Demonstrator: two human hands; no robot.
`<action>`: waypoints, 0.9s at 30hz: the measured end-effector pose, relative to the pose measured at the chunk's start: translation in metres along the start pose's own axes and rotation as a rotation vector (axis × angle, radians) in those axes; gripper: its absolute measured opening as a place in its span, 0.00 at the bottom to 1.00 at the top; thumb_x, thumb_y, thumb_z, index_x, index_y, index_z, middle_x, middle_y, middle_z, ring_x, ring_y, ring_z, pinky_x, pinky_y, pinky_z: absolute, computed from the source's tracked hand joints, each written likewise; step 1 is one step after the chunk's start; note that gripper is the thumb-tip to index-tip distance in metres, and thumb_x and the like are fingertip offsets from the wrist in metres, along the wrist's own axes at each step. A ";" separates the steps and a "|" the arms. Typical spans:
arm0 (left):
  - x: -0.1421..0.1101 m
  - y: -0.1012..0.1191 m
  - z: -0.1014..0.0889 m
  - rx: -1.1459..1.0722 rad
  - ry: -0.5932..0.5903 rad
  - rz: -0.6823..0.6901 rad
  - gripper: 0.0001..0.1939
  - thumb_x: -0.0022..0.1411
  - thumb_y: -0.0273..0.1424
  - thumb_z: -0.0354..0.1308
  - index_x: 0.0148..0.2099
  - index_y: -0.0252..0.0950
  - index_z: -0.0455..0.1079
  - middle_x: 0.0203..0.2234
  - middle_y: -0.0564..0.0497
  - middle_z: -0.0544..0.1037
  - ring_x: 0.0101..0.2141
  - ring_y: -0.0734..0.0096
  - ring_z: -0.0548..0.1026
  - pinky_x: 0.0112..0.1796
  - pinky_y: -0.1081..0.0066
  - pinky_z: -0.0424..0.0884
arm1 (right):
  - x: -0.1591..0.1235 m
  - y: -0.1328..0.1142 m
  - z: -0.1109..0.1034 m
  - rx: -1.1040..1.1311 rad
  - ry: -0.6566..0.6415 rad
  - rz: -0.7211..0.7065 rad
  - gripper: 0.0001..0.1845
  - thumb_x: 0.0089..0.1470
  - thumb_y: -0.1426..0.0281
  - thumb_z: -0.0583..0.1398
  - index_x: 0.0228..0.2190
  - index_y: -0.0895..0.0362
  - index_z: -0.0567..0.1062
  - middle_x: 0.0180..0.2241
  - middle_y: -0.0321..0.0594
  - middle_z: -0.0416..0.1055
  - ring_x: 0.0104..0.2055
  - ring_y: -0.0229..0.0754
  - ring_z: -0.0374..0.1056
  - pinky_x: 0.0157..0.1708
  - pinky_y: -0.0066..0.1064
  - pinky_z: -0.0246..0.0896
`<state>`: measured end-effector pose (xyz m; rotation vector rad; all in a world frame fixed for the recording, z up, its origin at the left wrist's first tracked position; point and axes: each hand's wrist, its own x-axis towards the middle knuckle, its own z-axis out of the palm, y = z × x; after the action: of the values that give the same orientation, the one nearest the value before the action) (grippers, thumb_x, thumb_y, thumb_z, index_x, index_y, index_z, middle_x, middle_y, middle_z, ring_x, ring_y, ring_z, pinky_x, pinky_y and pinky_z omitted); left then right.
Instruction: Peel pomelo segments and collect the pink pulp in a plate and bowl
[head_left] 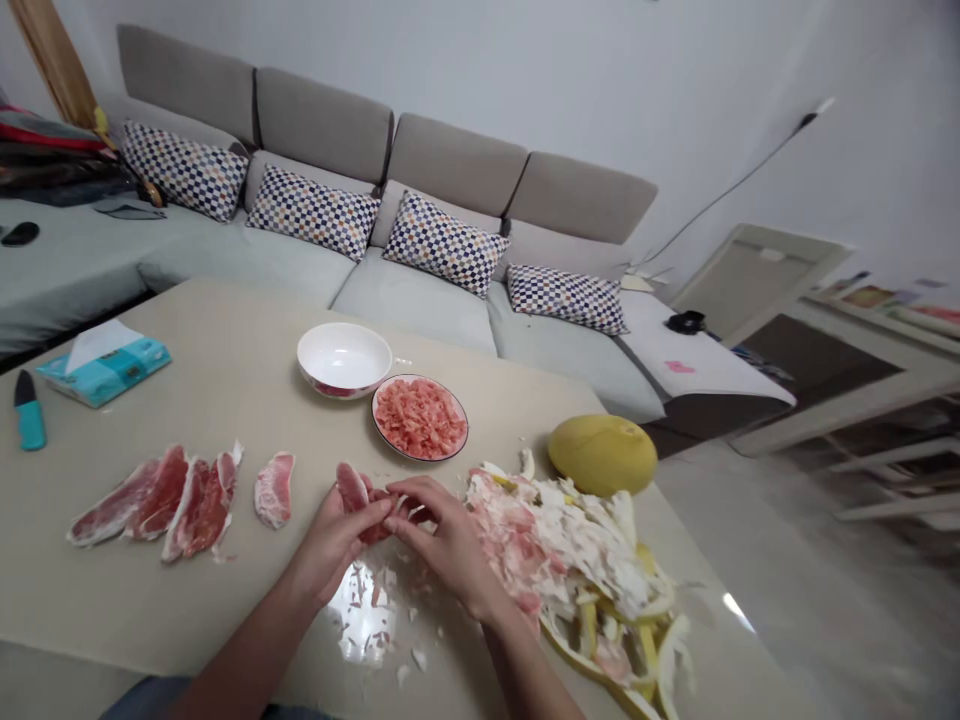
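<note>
My left hand (334,540) and my right hand (442,535) meet over the beige table (225,380), both closed on one pink pomelo segment (352,488) held just above the surface. Several peeled segments (161,500) lie in a row to the left, with one more (274,487) closer to my hands. A dish of loose pink pulp (420,417) sits just beyond my hands, beside a white bowl (344,358). A pile of white pith and yellow peel (592,565) lies to the right of my right hand.
A whole yellow pomelo (602,455) rests near the table's right edge. A teal tissue pack (105,365) and a teal-handled knife (28,410) lie at the far left. A grey sofa (420,290) with checked cushions stands behind the table. Bits of pith litter the table near me.
</note>
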<state>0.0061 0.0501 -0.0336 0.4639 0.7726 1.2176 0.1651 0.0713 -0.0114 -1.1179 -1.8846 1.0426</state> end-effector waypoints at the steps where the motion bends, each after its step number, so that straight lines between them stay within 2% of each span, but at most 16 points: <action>1: 0.000 -0.001 0.000 -0.007 0.006 -0.012 0.14 0.54 0.28 0.67 0.38 0.38 0.63 0.32 0.54 0.75 0.36 0.72 0.77 0.39 0.72 0.72 | -0.003 0.001 0.003 -0.007 0.021 0.003 0.12 0.52 0.66 0.66 0.40 0.52 0.79 0.39 0.40 0.75 0.37 0.41 0.70 0.37 0.31 0.66; 4: 0.002 -0.003 0.000 -0.114 0.025 -0.057 0.11 0.57 0.29 0.65 0.38 0.37 0.65 0.32 0.53 0.76 0.35 0.70 0.77 0.39 0.69 0.74 | 0.004 0.008 0.001 0.023 0.036 0.033 0.06 0.52 0.66 0.65 0.33 0.54 0.79 0.33 0.38 0.75 0.32 0.39 0.70 0.33 0.29 0.66; 7: 0.005 0.001 0.001 -0.275 0.084 -0.121 0.05 0.61 0.29 0.60 0.38 0.36 0.66 0.32 0.48 0.77 0.35 0.65 0.78 0.41 0.62 0.75 | 0.035 0.018 -0.014 -0.007 0.135 0.024 0.08 0.49 0.64 0.65 0.30 0.56 0.78 0.29 0.37 0.76 0.30 0.40 0.71 0.31 0.29 0.67; 9: 0.008 0.004 0.001 -0.360 0.143 -0.161 0.02 0.62 0.26 0.57 0.36 0.35 0.66 0.31 0.45 0.78 0.36 0.62 0.79 0.43 0.58 0.75 | 0.065 0.027 -0.027 -0.056 0.242 0.012 0.09 0.49 0.63 0.64 0.31 0.56 0.78 0.32 0.40 0.77 0.34 0.42 0.72 0.36 0.32 0.68; 12: 0.010 0.008 0.000 -0.413 0.217 -0.208 0.07 0.59 0.18 0.52 0.33 0.33 0.66 0.32 0.43 0.78 0.39 0.58 0.80 0.44 0.59 0.75 | 0.108 0.041 -0.046 -0.126 0.378 0.009 0.10 0.46 0.64 0.64 0.31 0.55 0.79 0.37 0.42 0.77 0.38 0.45 0.71 0.45 0.39 0.65; 15: 0.009 0.010 0.000 -0.405 0.220 -0.179 0.10 0.55 0.14 0.52 0.31 0.34 0.65 0.30 0.44 0.77 0.43 0.57 0.79 0.46 0.61 0.74 | 0.123 0.046 -0.056 -0.158 0.439 0.009 0.12 0.46 0.63 0.64 0.33 0.55 0.80 0.40 0.44 0.76 0.40 0.46 0.70 0.48 0.41 0.63; 17: 0.008 0.008 -0.001 -0.392 0.174 -0.119 0.11 0.54 0.14 0.55 0.30 0.35 0.64 0.29 0.47 0.77 0.44 0.58 0.78 0.49 0.61 0.72 | 0.110 0.042 -0.054 -0.149 0.447 0.008 0.14 0.51 0.62 0.61 0.37 0.56 0.79 0.42 0.45 0.76 0.42 0.46 0.70 0.47 0.40 0.63; 20: 0.007 0.004 -0.004 -0.316 0.138 -0.063 0.10 0.54 0.18 0.62 0.32 0.36 0.66 0.32 0.49 0.78 0.44 0.63 0.78 0.51 0.61 0.70 | 0.068 0.030 -0.037 -0.102 0.372 0.011 0.15 0.57 0.61 0.58 0.38 0.56 0.79 0.40 0.44 0.77 0.40 0.44 0.71 0.42 0.35 0.65; 24: 0.006 -0.001 -0.005 -0.176 0.126 -0.013 0.11 0.54 0.26 0.67 0.38 0.36 0.69 0.38 0.49 0.78 0.40 0.69 0.77 0.45 0.68 0.72 | 0.015 0.016 -0.004 0.004 0.164 0.061 0.13 0.54 0.63 0.63 0.41 0.54 0.78 0.38 0.40 0.76 0.34 0.41 0.70 0.35 0.31 0.65; 27: 0.005 -0.002 -0.001 -0.129 0.067 0.042 0.13 0.53 0.28 0.68 0.39 0.35 0.69 0.38 0.48 0.79 0.42 0.65 0.77 0.46 0.68 0.71 | 0.001 0.014 0.013 0.041 0.119 0.071 0.15 0.50 0.65 0.67 0.41 0.54 0.77 0.37 0.39 0.75 0.33 0.40 0.68 0.34 0.30 0.64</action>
<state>0.0068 0.0543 -0.0370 0.3362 0.7393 1.3190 0.1586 0.0728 -0.0288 -1.2041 -1.7343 1.0265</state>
